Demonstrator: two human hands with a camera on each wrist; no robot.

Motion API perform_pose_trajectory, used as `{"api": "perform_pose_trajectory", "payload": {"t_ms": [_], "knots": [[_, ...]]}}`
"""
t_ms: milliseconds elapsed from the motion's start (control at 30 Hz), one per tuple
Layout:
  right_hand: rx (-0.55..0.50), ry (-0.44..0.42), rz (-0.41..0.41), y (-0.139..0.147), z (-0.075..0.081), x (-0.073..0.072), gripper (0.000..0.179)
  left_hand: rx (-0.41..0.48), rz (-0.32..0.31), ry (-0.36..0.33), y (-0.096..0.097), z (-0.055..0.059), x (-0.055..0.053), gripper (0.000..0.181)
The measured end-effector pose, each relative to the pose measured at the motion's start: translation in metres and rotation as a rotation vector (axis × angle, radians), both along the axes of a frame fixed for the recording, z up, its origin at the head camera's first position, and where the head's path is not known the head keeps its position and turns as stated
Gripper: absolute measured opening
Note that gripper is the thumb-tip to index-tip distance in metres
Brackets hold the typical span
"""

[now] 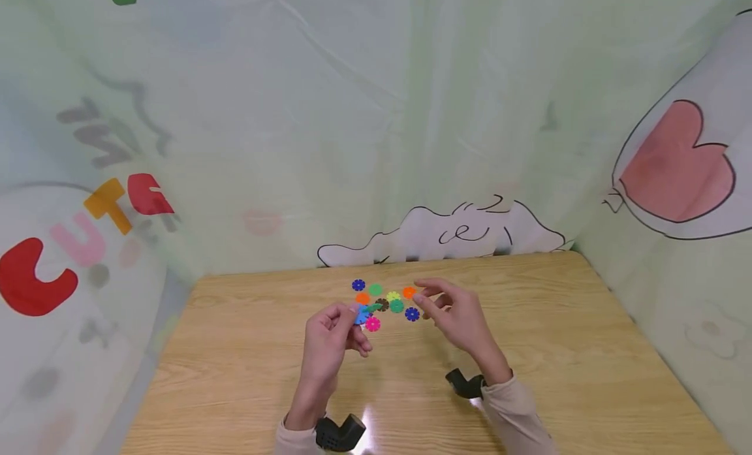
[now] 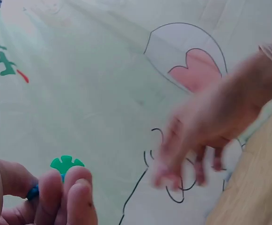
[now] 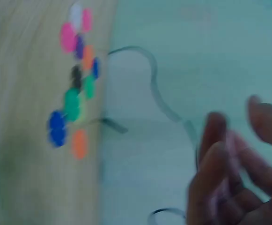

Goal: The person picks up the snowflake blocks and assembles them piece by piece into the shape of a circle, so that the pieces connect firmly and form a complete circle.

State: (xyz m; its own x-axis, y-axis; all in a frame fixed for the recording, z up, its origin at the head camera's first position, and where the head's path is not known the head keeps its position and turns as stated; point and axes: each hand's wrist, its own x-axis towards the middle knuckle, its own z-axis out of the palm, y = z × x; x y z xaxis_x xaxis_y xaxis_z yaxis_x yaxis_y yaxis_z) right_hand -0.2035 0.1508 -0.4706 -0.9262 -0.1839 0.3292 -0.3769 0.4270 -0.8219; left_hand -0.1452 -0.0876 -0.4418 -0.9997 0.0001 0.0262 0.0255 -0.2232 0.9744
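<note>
My left hand (image 1: 329, 337) pinches a light blue notched plastic disc (image 1: 361, 316) between thumb and fingers. A green notched disc (image 2: 66, 163) is slotted to it and stands up beyond the fingertips in the left wrist view. Most of the blue disc is hidden by the fingers there. My right hand (image 1: 462, 316) is raised at the right of the loose discs, thumb and fingers spread apart with nothing between them. In the head view its fingertips overlap the area beside an orange disc (image 1: 408, 292). The right wrist view is blurred.
Several loose notched discs lie on the wooden table (image 1: 247, 363), among them a dark blue disc (image 1: 412, 314), a pink disc (image 1: 373, 324) and a brown disc (image 1: 382, 305). A printed curtain (image 1: 352, 115) hangs behind the table's far edge.
</note>
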Motion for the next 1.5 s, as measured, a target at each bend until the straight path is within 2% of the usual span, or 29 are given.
{"api": "perform_pose_trajectory", "payload": {"t_ms": [100,167,267,333,567,767,867,967,1100,1200,1267,1333,1500], "knots": [[0.1,-0.175,-0.096,0.009,-0.023,-0.02,0.032,0.024,-0.002,-0.016,-0.004,0.0,0.0,0.028],[0.166,-0.254,-0.12,0.011,-0.04,-0.029,0.034,0.054,-0.016,-0.029,-0.004,0.001,0.001,0.028],[0.261,-0.328,-0.138,0.009,-0.061,-0.038,0.035,0.096,-0.038,-0.055,-0.001,0.003,0.004,0.024],[0.303,-0.347,-0.14,0.005,-0.068,-0.041,0.036,0.114,-0.053,-0.063,0.002,0.004,0.005,0.022],[0.445,-0.329,-0.159,-0.006,-0.067,-0.043,0.03,0.126,-0.113,-0.056,0.006,0.011,0.01,0.024],[0.411,-0.356,-0.134,-0.005,-0.063,-0.042,0.025,0.13,-0.172,-0.017,0.006,0.015,0.013,0.02],[0.326,-0.339,-0.099,-0.002,-0.052,-0.04,0.021,0.136,-0.187,-0.018,0.006,0.017,0.015,0.02],[0.129,-0.301,-0.07,-0.003,-0.027,-0.031,0.02,0.15,-0.191,-0.018,0.005,0.019,0.018,0.02],[-0.201,-0.261,-0.043,-0.01,0.019,-0.006,0.027,0.183,-0.197,-0.003,0.003,0.023,0.021,0.021],[-0.363,-0.223,-0.008,-0.014,0.047,0.018,0.026,0.191,-0.204,0.013,0.004,0.026,0.024,0.022],[-0.403,-0.188,0.03,-0.016,0.061,0.031,0.024,0.182,-0.204,0.023,0.006,0.028,0.025,0.022],[-0.397,-0.14,0.058,-0.017,0.069,0.042,0.02,0.166,-0.205,0.035,0.007,0.029,0.027,0.022],[-0.377,-0.083,0.068,-0.02,0.079,0.06,0.017,0.121,-0.202,0.068,0.009,0.032,0.032,0.022]]}}
